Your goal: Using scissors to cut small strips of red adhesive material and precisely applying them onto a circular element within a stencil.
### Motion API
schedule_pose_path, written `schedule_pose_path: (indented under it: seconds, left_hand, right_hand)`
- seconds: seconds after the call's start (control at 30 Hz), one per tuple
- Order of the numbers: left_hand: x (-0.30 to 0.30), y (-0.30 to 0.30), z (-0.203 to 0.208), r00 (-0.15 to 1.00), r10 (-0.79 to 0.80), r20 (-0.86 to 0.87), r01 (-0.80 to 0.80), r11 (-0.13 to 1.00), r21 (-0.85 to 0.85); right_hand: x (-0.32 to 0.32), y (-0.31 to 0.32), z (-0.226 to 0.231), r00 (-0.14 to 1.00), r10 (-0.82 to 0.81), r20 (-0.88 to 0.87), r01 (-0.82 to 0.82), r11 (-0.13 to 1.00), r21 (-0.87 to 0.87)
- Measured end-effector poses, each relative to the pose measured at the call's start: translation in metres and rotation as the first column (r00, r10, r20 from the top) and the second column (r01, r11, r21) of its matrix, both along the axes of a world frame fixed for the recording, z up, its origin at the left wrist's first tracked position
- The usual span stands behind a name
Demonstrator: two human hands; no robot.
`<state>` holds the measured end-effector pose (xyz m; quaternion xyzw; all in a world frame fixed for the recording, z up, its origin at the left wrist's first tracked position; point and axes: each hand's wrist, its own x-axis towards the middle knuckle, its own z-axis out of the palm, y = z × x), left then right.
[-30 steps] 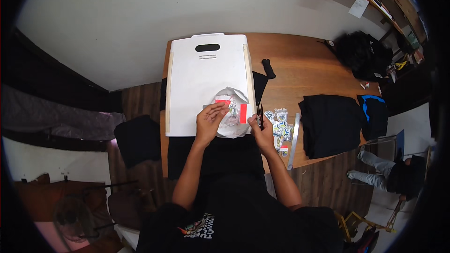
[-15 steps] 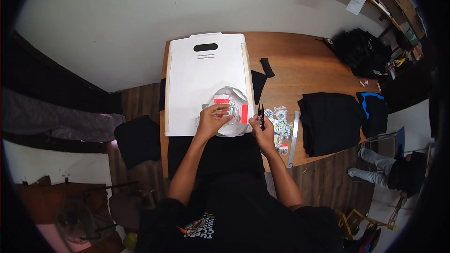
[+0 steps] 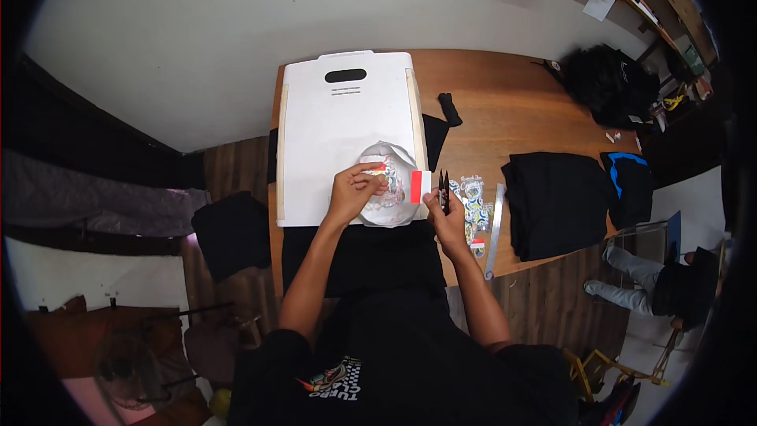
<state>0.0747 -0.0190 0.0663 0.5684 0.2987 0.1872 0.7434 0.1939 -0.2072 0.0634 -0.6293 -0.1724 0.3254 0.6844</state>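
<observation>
A white folding board (image 3: 343, 126) with a dark slot lies on the table. On its near right part is a round, crumpled whitish wrapper (image 3: 398, 217) with small colourful printed pieces (image 3: 392, 181) in it. My left hand (image 3: 353, 193) is over these pieces, thumb and fingers drawn together; what they pinch, if anything, is too small to make out. My right hand (image 3: 448, 225) grips small black scissors (image 3: 444, 183), blades pointing away from me. A red and white label (image 3: 419, 187) sits at its thumb tip, apparently pinched there too. Black fabric (image 3: 363, 260) hangs under the board's near edge.
Right of my right hand lie printed transfer sheets (image 3: 473, 203) and a metal ruler (image 3: 495, 233). Folded black clothes (image 3: 556, 205) are stacked farther right. A small black roll (image 3: 449, 109) and a black bag (image 3: 607, 87) are behind. Another person (image 3: 674, 292) is at the far right.
My left fingers have closed in over the printed pieces, covering more of the red one. My right hand, with the scissors and label, has shifted slightly right.
</observation>
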Motion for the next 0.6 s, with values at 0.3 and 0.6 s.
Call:
schedule_pose_path:
  seconds: [0.3,0.6]
  left_hand:
    - [-0.003,0.003,-0.020,0.994,-0.063,-0.091,0.092,0.927,0.363]
    - [0.002,-0.017,-0.018,0.995,-0.034,-0.095,0.040,0.997,0.071]
  right_hand:
    - [-0.003,-0.002,0.004,1.000,-0.001,-0.020,0.001,1.000,-0.014]
    - [-0.007,0.001,-0.001,1.000,-0.005,-0.009,0.005,1.000,0.007]
